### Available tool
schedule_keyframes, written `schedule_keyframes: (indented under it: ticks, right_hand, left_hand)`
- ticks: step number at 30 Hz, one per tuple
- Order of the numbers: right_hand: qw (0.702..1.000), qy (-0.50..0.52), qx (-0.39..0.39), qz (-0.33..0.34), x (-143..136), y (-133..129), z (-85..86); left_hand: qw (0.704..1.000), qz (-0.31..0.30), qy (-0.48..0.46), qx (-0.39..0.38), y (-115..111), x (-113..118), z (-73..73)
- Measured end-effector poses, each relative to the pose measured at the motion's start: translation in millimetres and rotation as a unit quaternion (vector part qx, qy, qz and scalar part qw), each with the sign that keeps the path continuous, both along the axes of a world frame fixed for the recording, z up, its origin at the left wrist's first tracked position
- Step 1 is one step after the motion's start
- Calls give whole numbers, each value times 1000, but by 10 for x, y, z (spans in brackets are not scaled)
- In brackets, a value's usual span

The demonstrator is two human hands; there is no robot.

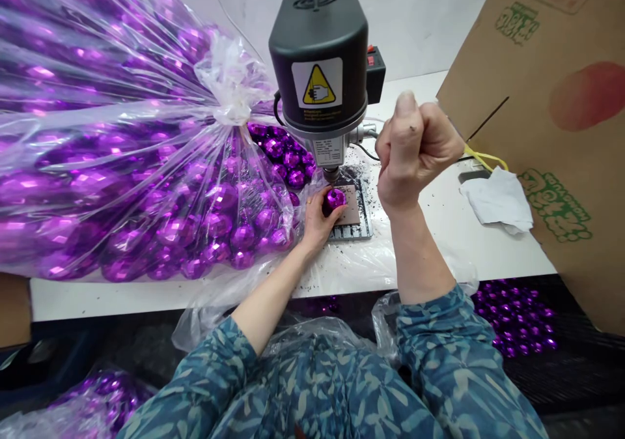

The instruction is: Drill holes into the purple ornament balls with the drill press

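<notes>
A shiny purple faceted ball (336,198) sits under the chuck of a small dark bench drill press (317,42). My left hand (319,216) is closed around it, thumb on the near side and fingers on the far side, low over the tan pad on the metal base (364,227). A dark spot, perhaps a hole, shows on the ball's top. Raised to the right of the drill head, my right hand (415,146) is a tight fist beside the silver side hub (364,133). Whatever lies inside the fist is hidden.
Large clear bags (161,198) full of purple balls crowd the left side. Loose purple balls (291,159) lie behind the drill. On the right stand a cardboard box (551,100) and a crumpled white cloth (500,201). Dark shavings litter the white table (508,256).
</notes>
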State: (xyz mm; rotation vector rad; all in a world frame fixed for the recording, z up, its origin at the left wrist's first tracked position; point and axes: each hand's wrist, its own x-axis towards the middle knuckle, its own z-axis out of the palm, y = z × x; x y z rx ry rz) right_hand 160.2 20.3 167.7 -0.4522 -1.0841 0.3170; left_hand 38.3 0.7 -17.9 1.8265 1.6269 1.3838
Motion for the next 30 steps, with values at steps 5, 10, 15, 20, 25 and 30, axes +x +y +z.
schedule_keyframes:
  ticks: [5,10,15,20,25,30]
  right_hand:
    - [999,19,39,12,16,48,-146]
    - [996,19,91,14,15,92,-240]
    - [990,-6,139,6,49,127,-361]
    - [990,-31,138,-18,97,147,-472]
    - [990,-55,122,-40,119,102,-585]
    - [996,-15,82,-24,67,126,-251]
  left_hand:
    - [1000,-2,-16,-15,-13,8,30]
    - [1000,-2,-18,-22,-25,10,47]
    - [1000,-1,-18,-24,-26,18,38]
    - [1000,-3,-17,-18,-21,22,32]
    - [1000,-7,-20,-4,-30,17,24]
    - [999,-4,-32,-11,-11,41,32]
